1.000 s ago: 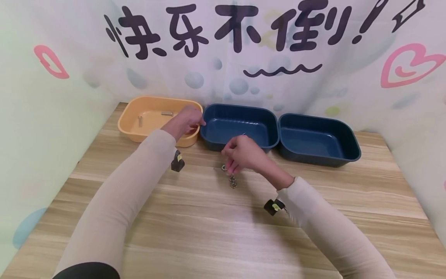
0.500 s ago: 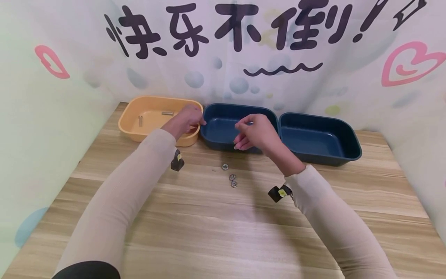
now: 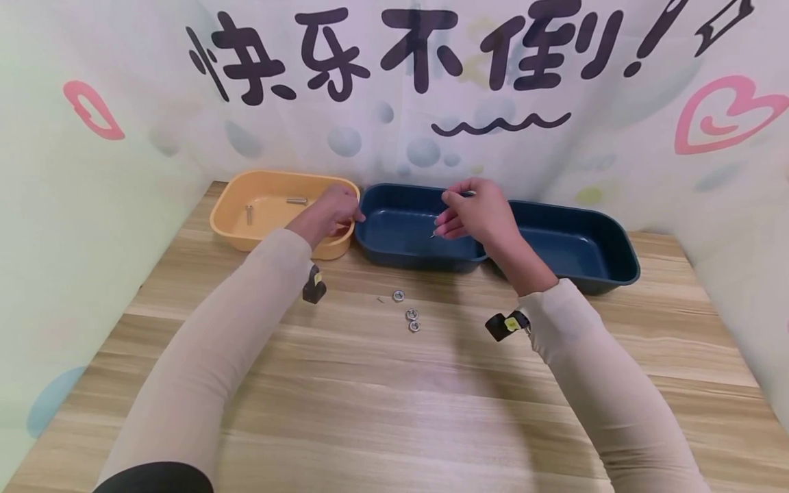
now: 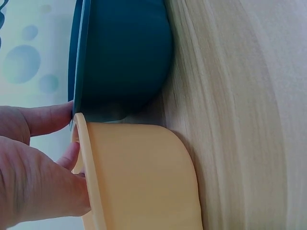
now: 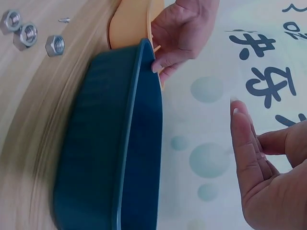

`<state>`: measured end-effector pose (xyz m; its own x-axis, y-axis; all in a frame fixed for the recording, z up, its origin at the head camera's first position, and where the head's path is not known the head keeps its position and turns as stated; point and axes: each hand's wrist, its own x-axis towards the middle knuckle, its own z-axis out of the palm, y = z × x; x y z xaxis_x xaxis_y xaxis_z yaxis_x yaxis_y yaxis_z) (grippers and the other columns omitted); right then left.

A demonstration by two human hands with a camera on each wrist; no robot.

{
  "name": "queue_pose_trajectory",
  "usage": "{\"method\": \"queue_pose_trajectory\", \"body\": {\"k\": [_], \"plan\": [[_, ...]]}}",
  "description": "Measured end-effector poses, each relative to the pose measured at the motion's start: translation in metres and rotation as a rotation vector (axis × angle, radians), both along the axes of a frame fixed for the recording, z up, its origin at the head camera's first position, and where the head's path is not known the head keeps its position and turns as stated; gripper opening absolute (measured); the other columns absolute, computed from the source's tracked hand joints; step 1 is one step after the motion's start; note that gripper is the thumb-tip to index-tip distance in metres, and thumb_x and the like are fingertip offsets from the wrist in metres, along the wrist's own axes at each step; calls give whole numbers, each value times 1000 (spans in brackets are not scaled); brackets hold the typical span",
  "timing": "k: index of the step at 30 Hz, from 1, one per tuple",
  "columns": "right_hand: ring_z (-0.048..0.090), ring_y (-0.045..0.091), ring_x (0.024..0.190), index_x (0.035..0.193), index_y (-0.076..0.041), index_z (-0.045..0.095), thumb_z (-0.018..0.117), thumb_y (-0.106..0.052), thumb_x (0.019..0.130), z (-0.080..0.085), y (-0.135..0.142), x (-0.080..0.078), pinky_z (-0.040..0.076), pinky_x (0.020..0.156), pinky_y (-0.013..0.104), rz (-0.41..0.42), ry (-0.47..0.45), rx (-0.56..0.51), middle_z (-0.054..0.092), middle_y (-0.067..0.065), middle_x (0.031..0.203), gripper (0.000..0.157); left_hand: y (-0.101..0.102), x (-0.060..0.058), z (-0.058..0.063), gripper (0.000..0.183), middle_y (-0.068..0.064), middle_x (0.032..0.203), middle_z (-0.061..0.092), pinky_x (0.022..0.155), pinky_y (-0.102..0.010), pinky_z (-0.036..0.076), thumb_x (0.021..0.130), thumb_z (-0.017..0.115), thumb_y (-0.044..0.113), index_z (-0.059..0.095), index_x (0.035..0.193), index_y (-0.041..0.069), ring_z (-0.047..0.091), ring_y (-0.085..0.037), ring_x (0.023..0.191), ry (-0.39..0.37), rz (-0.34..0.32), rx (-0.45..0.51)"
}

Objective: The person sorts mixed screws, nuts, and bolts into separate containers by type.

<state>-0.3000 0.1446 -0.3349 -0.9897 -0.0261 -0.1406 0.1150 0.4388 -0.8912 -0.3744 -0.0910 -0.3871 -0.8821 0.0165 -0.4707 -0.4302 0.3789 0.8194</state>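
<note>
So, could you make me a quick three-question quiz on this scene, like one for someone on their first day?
1. Count: how many metal nuts lie on the table?

2. Choose one. The left hand grips the rim of:
A. the orange bin
B. the rightmost blue bin
C. a cardboard box

3. True or false: the right hand is inside the orange bin.

Key:
1. Three.
2. A.
3. False; it is over the middle blue bin.
</note>
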Motion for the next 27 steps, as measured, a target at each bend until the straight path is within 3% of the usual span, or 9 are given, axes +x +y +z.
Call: {"method": "queue_pose_trajectory", "body": {"k": [4,20,27], "plan": [[72,26,72,122,-8,53,54,-27,100,1,3,0,58,68,34,-8,9,-1,69,17,90,29,0,0,0,22,-5,93,48,73,-31,44,92,60,-1,47,77,9,49,-24,90,-3,-5,-5],[72,28,70,115,-7,56,57,-26,99,-3,-3,4,59,67,35,25,12,-17,69,16,84,25,-1,1,3,26,-4,89,48,70,-30,44,90,60,-2,45,74,10,49,-24,89,-11,-9,-9],[71,31,71,113,-7,58,58,-26,98,-3,-7,6,59,66,35,37,-30,-4,69,17,83,24,-1,0,1,24,-4,90,49,69,-30,43,91,60,-1,46,75,10,49,-24,89,-14,-15,-10]]}}
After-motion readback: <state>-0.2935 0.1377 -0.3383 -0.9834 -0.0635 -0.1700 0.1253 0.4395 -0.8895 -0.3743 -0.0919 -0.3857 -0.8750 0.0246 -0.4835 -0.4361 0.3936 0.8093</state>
